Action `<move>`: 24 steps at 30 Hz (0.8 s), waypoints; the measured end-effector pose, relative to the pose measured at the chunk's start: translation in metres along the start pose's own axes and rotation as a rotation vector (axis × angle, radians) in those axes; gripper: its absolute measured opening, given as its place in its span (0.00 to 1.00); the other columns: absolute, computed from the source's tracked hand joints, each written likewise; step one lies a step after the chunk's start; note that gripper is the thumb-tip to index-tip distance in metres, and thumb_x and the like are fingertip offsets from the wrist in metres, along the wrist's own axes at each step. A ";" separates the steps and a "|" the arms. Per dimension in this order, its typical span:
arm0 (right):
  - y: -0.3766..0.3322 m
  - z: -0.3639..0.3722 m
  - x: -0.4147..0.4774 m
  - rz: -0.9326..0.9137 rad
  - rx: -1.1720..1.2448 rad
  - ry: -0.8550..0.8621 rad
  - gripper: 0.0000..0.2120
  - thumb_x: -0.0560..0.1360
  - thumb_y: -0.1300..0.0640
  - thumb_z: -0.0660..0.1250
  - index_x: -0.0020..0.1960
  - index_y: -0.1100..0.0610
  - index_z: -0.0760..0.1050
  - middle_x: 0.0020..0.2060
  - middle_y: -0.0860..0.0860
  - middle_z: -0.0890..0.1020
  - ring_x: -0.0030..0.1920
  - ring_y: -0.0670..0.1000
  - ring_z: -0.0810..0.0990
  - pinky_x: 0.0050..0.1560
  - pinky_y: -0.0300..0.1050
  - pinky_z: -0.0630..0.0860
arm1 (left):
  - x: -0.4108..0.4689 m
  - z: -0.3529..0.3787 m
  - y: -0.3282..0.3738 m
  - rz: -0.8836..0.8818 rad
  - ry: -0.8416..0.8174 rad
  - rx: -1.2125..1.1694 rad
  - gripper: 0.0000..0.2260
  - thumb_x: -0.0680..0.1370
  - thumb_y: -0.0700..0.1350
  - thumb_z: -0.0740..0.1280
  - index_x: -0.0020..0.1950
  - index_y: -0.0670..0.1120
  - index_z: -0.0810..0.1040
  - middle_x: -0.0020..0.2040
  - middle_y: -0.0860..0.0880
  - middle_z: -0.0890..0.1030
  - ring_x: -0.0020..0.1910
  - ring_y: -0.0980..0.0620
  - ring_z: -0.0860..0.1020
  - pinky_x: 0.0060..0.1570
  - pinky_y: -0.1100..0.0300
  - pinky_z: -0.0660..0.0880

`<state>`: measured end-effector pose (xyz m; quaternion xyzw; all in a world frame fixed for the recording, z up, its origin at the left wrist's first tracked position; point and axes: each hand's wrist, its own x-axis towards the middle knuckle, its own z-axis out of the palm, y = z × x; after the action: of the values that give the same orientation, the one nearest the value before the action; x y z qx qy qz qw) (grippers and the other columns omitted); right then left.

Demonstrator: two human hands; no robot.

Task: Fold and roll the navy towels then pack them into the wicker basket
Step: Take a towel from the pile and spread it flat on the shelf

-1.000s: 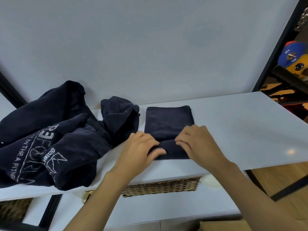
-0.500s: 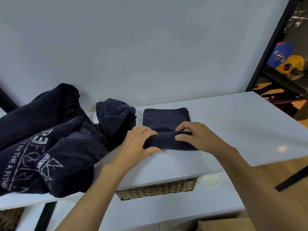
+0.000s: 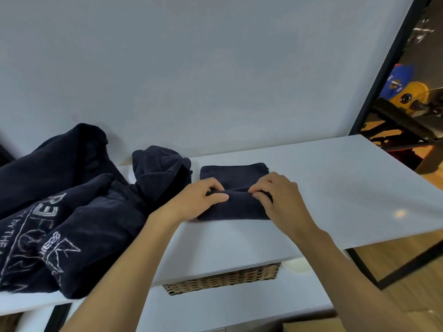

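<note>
A folded navy towel [image 3: 236, 173] lies on the white table top [image 3: 335, 178], its near part rolled into a thick roll [image 3: 235, 208]. My left hand [image 3: 196, 200] grips the roll's left end, fingers curled over its top. My right hand [image 3: 280, 195] grips the right end the same way. A heap of loose navy towels [image 3: 72, 212] with white printed lettering lies on the left of the table. The wicker basket [image 3: 223, 279] stands on the shelf under the table, only its front rim showing.
A white wall rises right behind the table. A black frame post [image 3: 388, 65] stands at the right, with blue and yellow weight plates [image 3: 402, 87] on a rack beyond it. A white lower shelf [image 3: 227, 307] carries the basket. Wooden floor shows at the lower right.
Both hands have rolled the towel further away from me, so the roll is thicker and less flat towel shows behind it. The camera has shifted slightly.
</note>
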<state>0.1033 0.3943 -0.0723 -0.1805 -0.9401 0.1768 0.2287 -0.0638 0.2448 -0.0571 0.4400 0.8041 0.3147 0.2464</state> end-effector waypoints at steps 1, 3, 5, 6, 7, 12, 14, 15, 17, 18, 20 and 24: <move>0.000 0.002 -0.002 -0.067 -0.033 0.022 0.08 0.79 0.55 0.64 0.52 0.48 0.82 0.49 0.44 0.81 0.50 0.46 0.78 0.55 0.48 0.73 | 0.002 0.004 -0.002 0.020 0.086 0.040 0.06 0.78 0.52 0.67 0.49 0.51 0.77 0.46 0.54 0.80 0.48 0.55 0.78 0.51 0.59 0.75; 0.004 0.006 -0.013 -0.141 -0.039 -0.016 0.12 0.76 0.46 0.64 0.55 0.49 0.79 0.51 0.43 0.82 0.52 0.45 0.78 0.57 0.45 0.72 | 0.000 0.015 -0.006 0.152 0.354 0.234 0.07 0.78 0.51 0.67 0.47 0.48 0.78 0.46 0.52 0.78 0.47 0.52 0.76 0.50 0.57 0.74; 0.011 0.009 -0.019 -0.168 -0.059 -0.087 0.18 0.74 0.43 0.66 0.59 0.50 0.78 0.54 0.45 0.82 0.55 0.48 0.79 0.60 0.42 0.68 | -0.007 0.026 -0.012 0.329 0.547 0.481 0.14 0.78 0.54 0.63 0.46 0.45 0.82 0.45 0.50 0.79 0.45 0.48 0.76 0.48 0.55 0.74; 0.012 0.008 -0.016 -0.169 -0.068 -0.104 0.17 0.74 0.44 0.67 0.59 0.51 0.78 0.55 0.46 0.82 0.55 0.49 0.80 0.60 0.43 0.68 | -0.012 0.030 -0.017 0.390 0.557 0.576 0.17 0.78 0.56 0.62 0.48 0.44 0.82 0.46 0.49 0.80 0.45 0.48 0.77 0.47 0.55 0.74; 0.011 0.005 -0.010 -0.163 -0.067 -0.116 0.17 0.74 0.46 0.68 0.60 0.51 0.78 0.55 0.46 0.82 0.55 0.49 0.79 0.60 0.44 0.70 | -0.016 0.033 -0.022 0.418 0.534 0.651 0.20 0.77 0.58 0.63 0.52 0.43 0.82 0.48 0.49 0.81 0.47 0.48 0.78 0.48 0.55 0.75; 0.008 -0.013 0.023 0.049 0.171 -0.274 0.11 0.74 0.50 0.71 0.57 0.48 0.80 0.51 0.41 0.82 0.52 0.44 0.79 0.53 0.39 0.73 | -0.017 0.024 -0.012 0.270 0.315 0.657 0.23 0.74 0.61 0.66 0.61 0.47 0.78 0.55 0.51 0.79 0.54 0.48 0.76 0.56 0.54 0.73; 0.012 -0.018 0.032 0.125 0.283 -0.331 0.09 0.72 0.51 0.73 0.52 0.46 0.81 0.47 0.39 0.82 0.50 0.41 0.80 0.50 0.37 0.73 | -0.011 0.014 -0.003 0.194 0.192 0.514 0.19 0.76 0.60 0.67 0.57 0.47 0.79 0.51 0.50 0.79 0.51 0.50 0.75 0.54 0.53 0.73; 0.014 -0.020 0.036 0.165 0.340 -0.370 0.09 0.72 0.52 0.74 0.51 0.46 0.81 0.46 0.40 0.83 0.49 0.40 0.80 0.48 0.36 0.73 | -0.009 0.009 0.001 0.153 0.130 0.421 0.18 0.76 0.59 0.67 0.54 0.45 0.79 0.48 0.49 0.80 0.48 0.50 0.76 0.51 0.52 0.74; 0.016 -0.020 0.045 0.216 0.412 -0.420 0.08 0.71 0.52 0.75 0.50 0.46 0.81 0.46 0.41 0.84 0.49 0.40 0.81 0.45 0.35 0.72 | -0.003 0.001 0.000 0.102 0.067 0.272 0.18 0.76 0.59 0.68 0.48 0.43 0.80 0.44 0.46 0.80 0.43 0.50 0.77 0.47 0.52 0.75; 0.015 -0.018 0.048 0.216 0.422 -0.400 0.07 0.72 0.52 0.74 0.49 0.45 0.81 0.46 0.41 0.84 0.49 0.40 0.81 0.45 0.35 0.71 | 0.000 -0.003 -0.002 0.077 0.046 0.243 0.19 0.76 0.59 0.67 0.46 0.42 0.79 0.42 0.45 0.80 0.41 0.50 0.77 0.45 0.53 0.74; 0.014 -0.012 0.046 0.157 0.334 -0.247 0.05 0.74 0.50 0.72 0.50 0.45 0.82 0.47 0.40 0.83 0.50 0.39 0.80 0.49 0.36 0.71 | 0.008 -0.007 -0.002 0.021 0.022 0.235 0.20 0.77 0.58 0.66 0.45 0.40 0.78 0.42 0.43 0.80 0.40 0.49 0.77 0.44 0.55 0.73; 0.012 0.000 0.020 -0.046 -0.021 -0.125 0.20 0.74 0.40 0.67 0.63 0.46 0.77 0.58 0.43 0.79 0.56 0.47 0.76 0.60 0.48 0.70 | 0.016 -0.007 -0.001 -0.017 0.034 0.229 0.20 0.80 0.58 0.62 0.43 0.41 0.75 0.43 0.47 0.75 0.44 0.49 0.75 0.46 0.56 0.70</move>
<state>0.0893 0.4135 -0.0701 -0.1499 -0.9583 0.1724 0.1713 -0.0765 0.2564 -0.0551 0.4530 0.8426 0.2262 0.1835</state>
